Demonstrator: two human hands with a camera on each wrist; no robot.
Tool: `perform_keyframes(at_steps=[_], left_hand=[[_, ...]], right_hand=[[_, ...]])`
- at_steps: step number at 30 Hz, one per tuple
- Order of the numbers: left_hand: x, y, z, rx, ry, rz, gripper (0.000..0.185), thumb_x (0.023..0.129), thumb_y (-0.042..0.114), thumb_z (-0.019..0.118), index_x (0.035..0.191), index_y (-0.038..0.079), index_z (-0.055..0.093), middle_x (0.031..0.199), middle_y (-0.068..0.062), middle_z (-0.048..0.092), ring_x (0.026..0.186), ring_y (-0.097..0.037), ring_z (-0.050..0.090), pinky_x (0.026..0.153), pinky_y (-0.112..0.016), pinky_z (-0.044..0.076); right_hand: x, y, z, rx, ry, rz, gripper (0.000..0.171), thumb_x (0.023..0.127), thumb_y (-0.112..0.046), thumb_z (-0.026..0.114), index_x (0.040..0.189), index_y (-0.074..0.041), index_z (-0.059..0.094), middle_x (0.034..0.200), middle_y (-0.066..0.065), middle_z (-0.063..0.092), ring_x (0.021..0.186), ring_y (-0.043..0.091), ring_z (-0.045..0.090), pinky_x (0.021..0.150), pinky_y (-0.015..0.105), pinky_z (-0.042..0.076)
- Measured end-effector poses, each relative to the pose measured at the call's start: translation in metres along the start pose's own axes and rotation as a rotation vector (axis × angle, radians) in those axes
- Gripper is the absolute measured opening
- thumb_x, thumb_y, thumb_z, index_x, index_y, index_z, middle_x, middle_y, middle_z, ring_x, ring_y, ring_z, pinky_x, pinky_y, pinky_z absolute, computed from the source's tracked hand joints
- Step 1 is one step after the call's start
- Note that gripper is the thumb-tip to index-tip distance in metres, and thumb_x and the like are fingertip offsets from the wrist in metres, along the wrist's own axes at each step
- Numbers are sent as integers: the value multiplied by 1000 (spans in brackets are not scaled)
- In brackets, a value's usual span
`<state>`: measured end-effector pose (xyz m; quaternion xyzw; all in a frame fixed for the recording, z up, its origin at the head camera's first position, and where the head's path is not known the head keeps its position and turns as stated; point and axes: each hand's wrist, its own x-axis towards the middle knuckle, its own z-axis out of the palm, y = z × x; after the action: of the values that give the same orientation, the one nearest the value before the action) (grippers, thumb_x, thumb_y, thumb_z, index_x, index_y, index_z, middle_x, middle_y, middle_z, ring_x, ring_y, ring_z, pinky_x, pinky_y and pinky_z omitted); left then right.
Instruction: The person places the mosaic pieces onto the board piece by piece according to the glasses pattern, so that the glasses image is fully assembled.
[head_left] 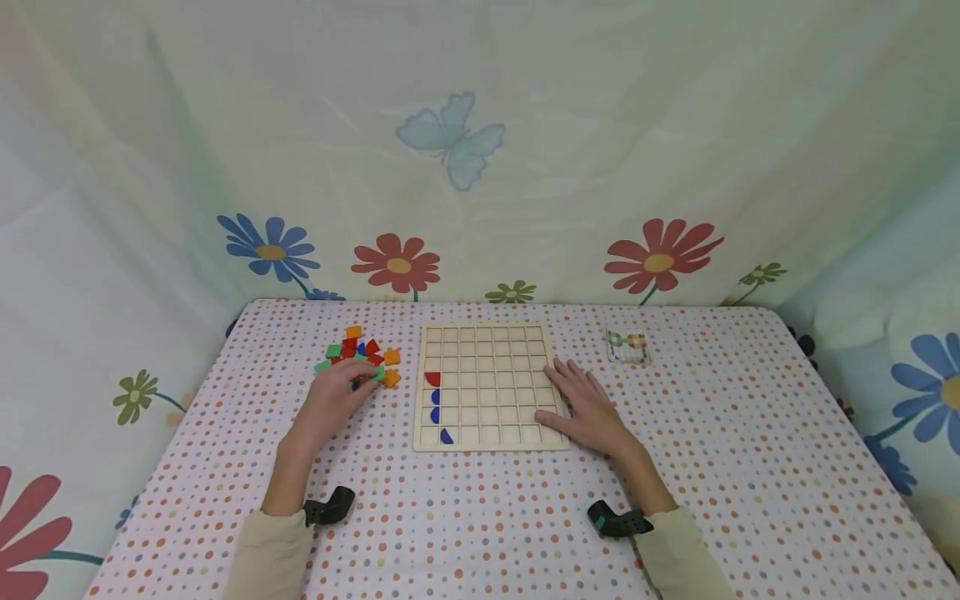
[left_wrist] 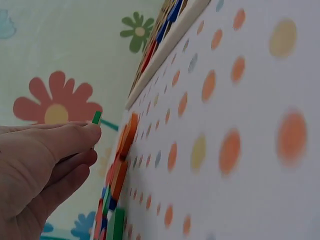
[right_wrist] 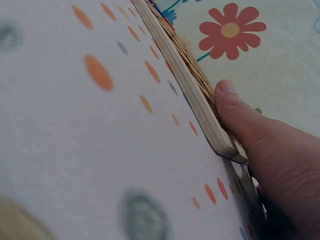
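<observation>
Resting flat along the right edge of the pale wooden grid board (head_left: 491, 386), the right hand (head_left: 588, 408) has its fingers straight and spread, thumb laid against the near right corner; the right wrist view shows that thumb (right_wrist: 235, 107) pressed to the board's side.

Left hand (head_left: 337, 398): fingers curled, pinching a small green square tile (left_wrist: 96, 117) between thumb and fingertips, at the near edge of the pile of small coloured tiles (head_left: 363, 354). Pile: orange, red, green and blue pieces, heaped loosely on the bench, just left of the board and apart from it.

Board: square, divided into a grid of shallow cells, lying flat at the middle of the bench. Contents, left column: one red quarter-round piece (head_left: 432, 378), then three blue quarter-round pieces (head_left: 436, 397) nearer the person, the last in the near row.

Bench (head_left: 750, 433): covered with a white cloth printed with orange, yellow and grey dots.

Small clear square case (head_left: 627, 346), patterned contents, to the far right of the board, well apart from both hands.

Black wrist-mounted cameras (head_left: 330, 506) on both beige sleeves.

Backdrop (head_left: 480, 167): pale green cloth with printed flowers and a blue butterfly.
</observation>
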<state>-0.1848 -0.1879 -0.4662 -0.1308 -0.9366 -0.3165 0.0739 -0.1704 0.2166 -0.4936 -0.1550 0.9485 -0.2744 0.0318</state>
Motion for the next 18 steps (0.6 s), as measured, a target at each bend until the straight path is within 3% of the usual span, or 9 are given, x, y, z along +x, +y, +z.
perform_keyframes(at_steps=[7, 18], left_hand=[[30, 31, 30, -68, -77, 31, 19, 89, 15, 69, 108, 10, 73, 117, -5, 70, 115, -24, 63, 96, -41, 53], [49, 43, 49, 36, -137, 114, 17, 91, 11, 67, 106, 8, 74, 118, -7, 70, 115, -23, 64, 96, -37, 53]], right_hand=[[0, -1, 1, -7, 6, 5, 85, 86, -52, 66, 152, -13, 31, 162, 13, 20, 151, 36, 12, 120, 57, 6], [-2, -2, 0, -7, 4, 15, 85, 86, -51, 66, 153, -12, 30, 162, 13, 20, 151, 35, 12, 121, 57, 5]])
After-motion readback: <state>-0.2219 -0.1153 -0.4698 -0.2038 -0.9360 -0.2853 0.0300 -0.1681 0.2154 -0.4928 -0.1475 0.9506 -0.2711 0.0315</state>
